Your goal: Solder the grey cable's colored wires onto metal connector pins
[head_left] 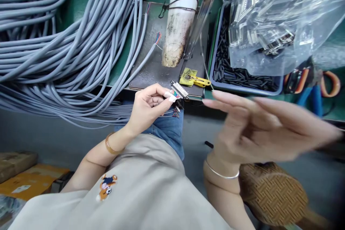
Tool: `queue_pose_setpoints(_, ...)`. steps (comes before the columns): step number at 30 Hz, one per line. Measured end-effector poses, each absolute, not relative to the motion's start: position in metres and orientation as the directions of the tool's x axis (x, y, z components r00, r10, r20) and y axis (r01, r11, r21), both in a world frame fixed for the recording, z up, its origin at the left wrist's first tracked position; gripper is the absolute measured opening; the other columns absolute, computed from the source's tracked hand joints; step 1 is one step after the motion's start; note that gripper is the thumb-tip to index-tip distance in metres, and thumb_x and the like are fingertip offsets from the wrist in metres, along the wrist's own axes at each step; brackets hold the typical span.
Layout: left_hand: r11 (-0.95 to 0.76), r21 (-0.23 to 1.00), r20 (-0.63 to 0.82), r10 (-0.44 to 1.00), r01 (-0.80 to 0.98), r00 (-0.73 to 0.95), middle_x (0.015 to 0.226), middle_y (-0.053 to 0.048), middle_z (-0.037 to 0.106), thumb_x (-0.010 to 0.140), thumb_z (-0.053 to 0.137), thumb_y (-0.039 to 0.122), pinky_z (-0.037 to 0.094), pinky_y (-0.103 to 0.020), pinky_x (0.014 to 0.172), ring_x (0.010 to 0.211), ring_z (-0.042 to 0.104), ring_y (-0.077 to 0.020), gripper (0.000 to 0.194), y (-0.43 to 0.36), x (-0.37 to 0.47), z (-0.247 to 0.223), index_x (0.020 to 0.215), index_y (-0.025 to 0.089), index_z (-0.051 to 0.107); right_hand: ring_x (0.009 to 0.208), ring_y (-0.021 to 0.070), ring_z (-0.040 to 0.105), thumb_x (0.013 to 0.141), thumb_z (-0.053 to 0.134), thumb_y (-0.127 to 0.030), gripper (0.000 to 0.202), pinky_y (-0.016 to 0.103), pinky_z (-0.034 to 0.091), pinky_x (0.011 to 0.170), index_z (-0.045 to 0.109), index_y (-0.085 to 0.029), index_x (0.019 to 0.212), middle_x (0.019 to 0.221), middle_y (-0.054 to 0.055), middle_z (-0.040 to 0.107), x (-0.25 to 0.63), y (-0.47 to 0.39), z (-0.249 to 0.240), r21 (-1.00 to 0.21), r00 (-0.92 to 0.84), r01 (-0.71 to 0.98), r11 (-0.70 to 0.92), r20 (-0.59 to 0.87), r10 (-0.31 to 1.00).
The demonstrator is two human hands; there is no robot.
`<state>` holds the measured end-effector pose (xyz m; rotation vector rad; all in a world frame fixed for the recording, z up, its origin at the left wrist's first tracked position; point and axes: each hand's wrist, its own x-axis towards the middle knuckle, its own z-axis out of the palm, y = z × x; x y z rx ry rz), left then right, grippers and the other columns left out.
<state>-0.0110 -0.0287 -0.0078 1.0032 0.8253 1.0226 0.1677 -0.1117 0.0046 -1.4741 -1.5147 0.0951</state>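
Note:
Between thumb and fingertips, my left hand (148,106) pinches a multi-pin metal connector (179,90) with small coloured wires at its near side. The pinch covers part of the wires. More connectors (176,110) on grey cables hang just below, at the bench edge. My right hand (258,129) is raised to the right, blurred by motion, its fingers stretched out and no object visible in it. A thin wire (205,66) runs down to near its fingertips. A yellow utility knife (198,80) lies on a yellow pad (188,76) just beyond the connector.
Bundled grey cables (81,50) cover the left bench. A white wrapped post (180,18) stands over a dark board (151,68). On the right are a blue tray (248,88) of black tubes, a plastic bag (285,18) of metal parts, pliers (312,93) and a woven stool (277,194).

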Motion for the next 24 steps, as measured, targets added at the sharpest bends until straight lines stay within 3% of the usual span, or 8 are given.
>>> queue_pose_setpoints(3, 0.191, 0.944, -0.095, 0.938, -0.268, 0.333, 0.083, -0.002, 0.072, 0.075, 0.088, 0.033, 0.043, -0.012, 0.041, 0.046, 0.054, -0.0011, 0.029, -0.028, -0.011, -0.008, 0.075, 0.014, 0.066, 0.087, 0.0189, 0.080, 0.091, 0.072, -0.012, 0.021, 0.032, 0.066, 0.079, 0.070, -0.025, 0.107, 0.094, -0.002, 0.081, 0.156, -0.100, 0.003, -0.480, 0.156, 0.828, 0.291, 0.695, 0.702)
queue_pose_setpoints(5, 0.206, 0.941, -0.104, 0.932, -0.270, 0.347, 0.081, -0.001, 0.071, 0.075, 0.089, 0.036, 0.043, -0.012, 0.041, 0.045, 0.054, -0.0011, 0.032, -0.028, -0.011, -0.008, 0.076, 0.014, 0.065, 0.089, 0.0174, 0.080, 0.089, 0.074, -0.011, 0.018, 0.028, 0.065, 0.079, 0.069, -0.024, 0.100, 0.101, 0.000, 0.082, 0.153, -0.093, 0.000, -0.425, 0.080, 0.845, 0.325, 0.701, 0.709)
queue_pose_setpoints(10, 0.298, 0.899, -0.136, 0.886, -0.320, 0.442, 0.072, 0.001, 0.070, 0.078, 0.087, 0.034, 0.043, -0.013, 0.040, 0.043, 0.057, -0.0040, 0.029, -0.022, -0.014, -0.013, 0.077, 0.015, 0.066, 0.095, 0.0172, 0.079, 0.090, 0.072, -0.010, 0.015, 0.029, 0.065, 0.082, 0.067, -0.023, 0.095, 0.104, 0.002, 0.081, 0.146, -0.088, -0.012, -0.618, 0.152, 0.698, 0.361, 0.621, 0.769)
queue_pose_setpoints(13, 0.356, 0.879, -0.143, 0.830, -0.316, 0.539, 0.075, -0.001, 0.073, 0.075, 0.090, 0.036, 0.044, -0.016, 0.039, 0.044, 0.061, -0.0067, 0.030, -0.018, -0.019, -0.016, 0.075, 0.015, 0.068, 0.088, 0.0160, 0.079, 0.090, 0.072, -0.014, 0.009, 0.027, 0.066, 0.074, 0.067, -0.022, 0.090, 0.099, 0.002, 0.081, 0.142, -0.088, -0.014, -0.835, 0.334, 0.487, 0.256, 0.449, 0.829)
queue_pose_setpoints(15, 0.298, 0.909, -0.100, 0.834, -0.290, 0.543, 0.078, -0.003, 0.075, 0.075, 0.090, 0.036, 0.051, -0.019, 0.045, 0.051, 0.065, -0.0090, 0.027, -0.017, -0.021, -0.017, 0.074, 0.015, 0.072, 0.080, 0.0145, 0.079, 0.091, 0.073, -0.017, 0.009, 0.024, 0.066, 0.068, 0.066, -0.020, 0.087, 0.097, 0.003, 0.081, 0.141, -0.088, -0.013, -0.925, 0.380, 0.330, 0.188, 0.313, 0.871)
queue_pose_setpoints(19, 0.051, 0.974, 0.061, 0.879, -0.221, 0.473, 0.080, -0.007, 0.077, 0.080, 0.086, 0.030, 0.061, -0.025, 0.069, 0.075, 0.072, -0.0152, 0.015, -0.023, -0.022, -0.017, 0.077, 0.017, 0.079, 0.080, 0.0155, 0.080, 0.091, 0.074, -0.020, 0.011, 0.024, 0.067, 0.069, 0.065, -0.019, 0.085, 0.097, 0.004, 0.082, 0.143, -0.089, -0.014, -0.957, 0.382, 0.235, 0.172, 0.254, 0.889)
queue_pose_setpoints(21, 0.067, 0.971, 0.045, 0.890, -0.228, 0.453, 0.083, -0.007, 0.077, 0.081, 0.084, 0.030, 0.059, -0.023, 0.064, 0.073, 0.070, -0.0140, 0.015, -0.026, -0.021, -0.017, 0.080, 0.017, 0.078, 0.084, 0.0160, 0.081, 0.090, 0.074, -0.019, 0.010, 0.024, 0.067, 0.070, 0.065, -0.020, 0.088, 0.100, 0.004, 0.082, 0.142, -0.090, -0.015, -0.939, 0.386, 0.284, 0.191, 0.295, 0.874)
queue_pose_setpoints(24, 0.256, 0.923, -0.099, 0.880, -0.287, 0.465, 0.081, -0.005, 0.076, 0.080, 0.083, 0.029, 0.048, -0.019, 0.048, 0.055, 0.062, -0.0084, 0.017, -0.026, -0.018, -0.016, 0.083, 0.015, 0.074, 0.085, 0.0166, 0.081, 0.091, 0.073, -0.015, 0.010, 0.023, 0.065, 0.067, 0.065, -0.021, 0.092, 0.099, 0.004, 0.082, 0.139, -0.089, -0.014, -0.883, 0.398, 0.397, 0.251, 0.412, 0.820)
